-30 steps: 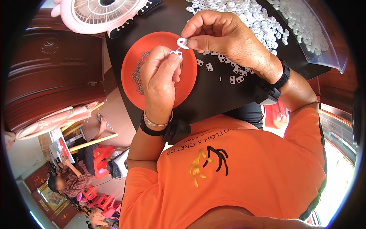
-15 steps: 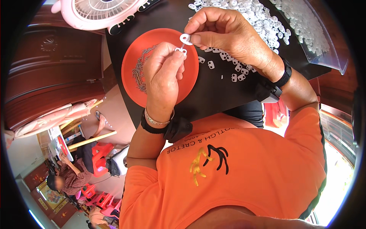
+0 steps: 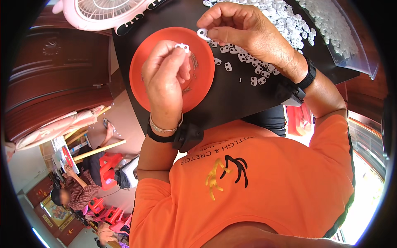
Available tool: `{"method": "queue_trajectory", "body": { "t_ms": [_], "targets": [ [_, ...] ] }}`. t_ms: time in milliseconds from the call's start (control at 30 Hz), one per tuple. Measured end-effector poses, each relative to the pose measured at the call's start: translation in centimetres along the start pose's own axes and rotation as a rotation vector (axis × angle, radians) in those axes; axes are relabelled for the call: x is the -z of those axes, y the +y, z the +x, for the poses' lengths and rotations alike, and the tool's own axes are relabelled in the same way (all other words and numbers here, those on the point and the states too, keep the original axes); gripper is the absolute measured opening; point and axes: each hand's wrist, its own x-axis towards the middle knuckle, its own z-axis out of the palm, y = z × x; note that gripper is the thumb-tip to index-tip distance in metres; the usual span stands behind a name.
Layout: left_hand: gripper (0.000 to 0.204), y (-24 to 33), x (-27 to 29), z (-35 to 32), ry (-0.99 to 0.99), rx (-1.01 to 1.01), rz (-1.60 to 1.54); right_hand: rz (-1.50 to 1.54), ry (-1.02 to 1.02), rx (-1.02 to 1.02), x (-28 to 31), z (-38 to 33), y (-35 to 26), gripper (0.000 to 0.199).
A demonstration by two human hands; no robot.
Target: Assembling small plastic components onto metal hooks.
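Observation:
My left hand (image 3: 165,82), above the orange-red plate (image 3: 204,84), pinches a small white two-hole plastic piece (image 3: 182,47) between thumb and fingertips. To its right, my right hand (image 3: 258,39) holds a white rounded plastic piece with a hole (image 3: 202,34) between thumb and index finger. A gap separates the two pieces. Thin metal screws (image 3: 194,62) lie in the plate, partly covered by my left hand. Beneath and beside my right hand, several white two-hole pieces (image 3: 259,75) are scattered on the black table (image 3: 244,93).
A heap of white rounded pieces (image 3: 289,25) covers the back right of the table. Beside it stands a clear plastic bin (image 3: 362,62) holding more pale pieces. A pink fan (image 3: 109,14) is at the back left. Another person (image 3: 84,192) sits off to the left near red stools (image 3: 108,169).
My hands have drawn apart, the left moving left and toward me with its two-hole piece. The screw seen between the two pieces before is no longer visible there.

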Motion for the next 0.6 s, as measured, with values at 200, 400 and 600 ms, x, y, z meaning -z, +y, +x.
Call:
{"method": "queue_trajectory", "body": {
  "t_ms": [200, 400, 600],
  "targets": [
    [0.016, 0.7, 1.6, 0.3, 0.040, -0.086, -0.122, 0.026, -0.057, 0.033, 0.6, 1.1, 1.3, 0.018],
    [0.018, 3.1, 2.6, -0.7, 0.047, -0.211, -0.235, -0.154, -0.082, -0.124, 0.3, 1.5, -0.4, 0.015],
    [0.017, 2.6, 5.6, -3.5, 0.090, -0.260, -0.198, -0.594, -0.114, -0.105, -1.0, 1.6, -2.4, 0.016]
  ]
}}
